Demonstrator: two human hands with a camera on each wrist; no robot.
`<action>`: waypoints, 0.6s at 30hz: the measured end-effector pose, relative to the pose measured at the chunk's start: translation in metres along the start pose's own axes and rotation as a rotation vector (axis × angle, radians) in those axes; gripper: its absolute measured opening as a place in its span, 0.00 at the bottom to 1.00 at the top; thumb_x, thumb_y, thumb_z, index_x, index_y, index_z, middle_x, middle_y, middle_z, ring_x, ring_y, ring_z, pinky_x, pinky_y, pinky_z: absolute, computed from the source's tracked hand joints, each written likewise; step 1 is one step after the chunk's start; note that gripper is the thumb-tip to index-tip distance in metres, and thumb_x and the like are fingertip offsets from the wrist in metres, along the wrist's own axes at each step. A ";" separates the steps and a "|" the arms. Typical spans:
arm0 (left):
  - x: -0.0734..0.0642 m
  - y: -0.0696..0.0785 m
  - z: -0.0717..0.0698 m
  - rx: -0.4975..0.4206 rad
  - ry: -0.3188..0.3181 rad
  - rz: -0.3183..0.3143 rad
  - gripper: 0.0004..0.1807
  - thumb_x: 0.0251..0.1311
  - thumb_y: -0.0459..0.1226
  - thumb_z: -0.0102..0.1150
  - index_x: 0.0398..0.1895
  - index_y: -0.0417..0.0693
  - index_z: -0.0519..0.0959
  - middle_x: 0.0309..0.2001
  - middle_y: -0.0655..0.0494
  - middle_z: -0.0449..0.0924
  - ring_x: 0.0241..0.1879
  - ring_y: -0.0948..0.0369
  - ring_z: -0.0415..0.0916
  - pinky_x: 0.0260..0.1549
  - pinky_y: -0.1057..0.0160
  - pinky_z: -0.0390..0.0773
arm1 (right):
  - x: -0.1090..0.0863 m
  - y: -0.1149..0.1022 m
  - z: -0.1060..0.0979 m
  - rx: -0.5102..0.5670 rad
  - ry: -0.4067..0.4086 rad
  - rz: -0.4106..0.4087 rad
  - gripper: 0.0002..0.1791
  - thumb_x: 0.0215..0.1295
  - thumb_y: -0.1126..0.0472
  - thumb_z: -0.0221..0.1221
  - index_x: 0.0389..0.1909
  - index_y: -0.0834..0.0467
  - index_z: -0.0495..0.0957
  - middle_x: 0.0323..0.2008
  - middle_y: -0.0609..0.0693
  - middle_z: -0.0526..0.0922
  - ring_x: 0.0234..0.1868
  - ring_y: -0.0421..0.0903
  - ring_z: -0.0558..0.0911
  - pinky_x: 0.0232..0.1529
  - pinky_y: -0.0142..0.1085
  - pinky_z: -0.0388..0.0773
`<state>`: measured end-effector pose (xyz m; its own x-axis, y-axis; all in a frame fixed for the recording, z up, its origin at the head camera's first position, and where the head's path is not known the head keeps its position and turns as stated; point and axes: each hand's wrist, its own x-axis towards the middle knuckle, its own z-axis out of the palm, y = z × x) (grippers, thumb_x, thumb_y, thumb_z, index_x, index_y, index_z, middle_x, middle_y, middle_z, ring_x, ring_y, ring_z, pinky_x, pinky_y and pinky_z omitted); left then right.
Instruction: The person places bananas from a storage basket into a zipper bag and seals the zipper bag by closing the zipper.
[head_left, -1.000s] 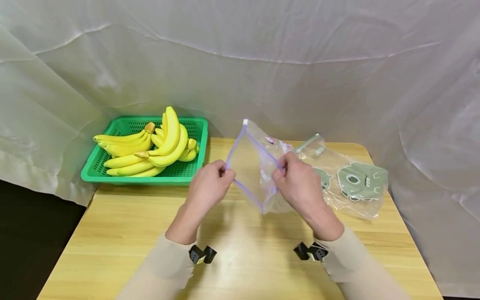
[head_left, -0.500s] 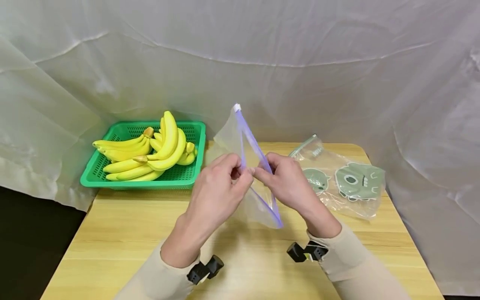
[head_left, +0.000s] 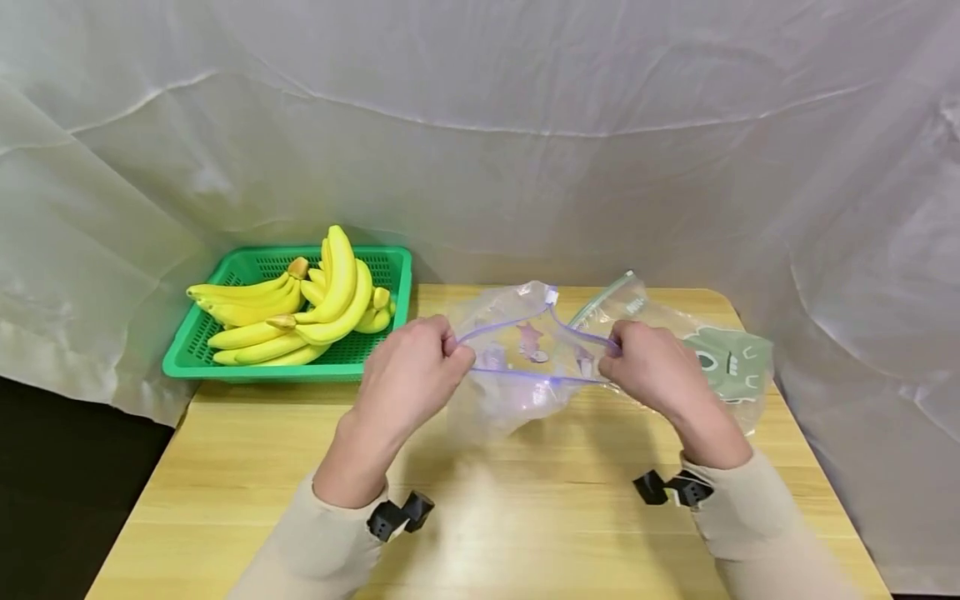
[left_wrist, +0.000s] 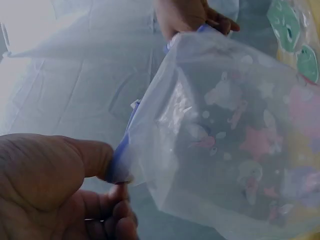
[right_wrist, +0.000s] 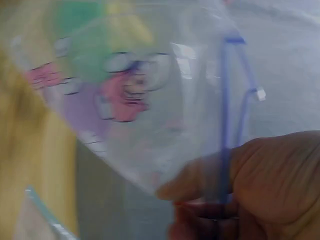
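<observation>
Between both hands is a clear zip bag (head_left: pixel 517 392) with a purple zip edge and printed pink and white cartoon figures. My left hand (head_left: pixel 416 367) pinches one end of its mouth between thumb and fingers. The other end is pinched by my right hand (head_left: pixel 660 367). The mouth gapes wide between them, and a white slider (head_left: pixel 552 295) sits on the far side of the zip. In the left wrist view, the bag's printed side (left_wrist: pixel 240 130) hangs down to the right of the thumb.
A green basket (head_left: pixel 176 362) at the back left holds several yellow bananas (head_left: pixel 330 292). Flat on the table (head_left: pixel 510 533) at the right lies another clear zip bag (head_left: pixel 727 362) with a green monster print, partly behind my right hand. A pale curtain (head_left: pixel 480 167) hangs behind.
The hands came together at the bag's mouth, then moved apart, the right hand going right. The bag's mouth now stretches sideways and wider, and its slider end has dropped lower.
</observation>
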<state>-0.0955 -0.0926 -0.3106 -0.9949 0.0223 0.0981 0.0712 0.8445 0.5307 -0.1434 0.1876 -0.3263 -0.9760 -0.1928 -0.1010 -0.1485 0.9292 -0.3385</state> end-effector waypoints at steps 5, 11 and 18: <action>-0.001 0.013 -0.003 0.032 -0.111 0.049 0.07 0.59 0.40 0.58 0.24 0.55 0.73 0.26 0.57 0.74 0.27 0.57 0.71 0.23 0.58 0.68 | -0.012 -0.018 -0.012 0.113 0.001 -0.101 0.14 0.72 0.51 0.65 0.30 0.54 0.75 0.23 0.47 0.72 0.24 0.46 0.70 0.26 0.39 0.65; 0.006 0.030 -0.004 0.095 -0.088 0.100 0.18 0.68 0.50 0.65 0.23 0.56 0.74 0.26 0.58 0.75 0.26 0.58 0.72 0.23 0.58 0.69 | -0.026 -0.041 -0.021 0.229 0.058 -0.159 0.20 0.73 0.47 0.66 0.24 0.52 0.73 0.18 0.44 0.65 0.20 0.43 0.65 0.23 0.36 0.62; 0.016 0.012 0.002 0.221 -0.120 0.008 0.14 0.66 0.41 0.57 0.20 0.52 0.74 0.24 0.56 0.75 0.27 0.56 0.75 0.24 0.54 0.73 | -0.028 -0.030 -0.036 0.072 0.150 -0.105 0.16 0.71 0.56 0.58 0.23 0.53 0.68 0.18 0.45 0.64 0.21 0.45 0.65 0.24 0.40 0.60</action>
<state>-0.1105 -0.0813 -0.3046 -0.9966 0.0822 -0.0062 0.0755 0.9403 0.3318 -0.1177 0.1766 -0.2798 -0.9694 -0.2329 0.0772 -0.2439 0.8805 -0.4064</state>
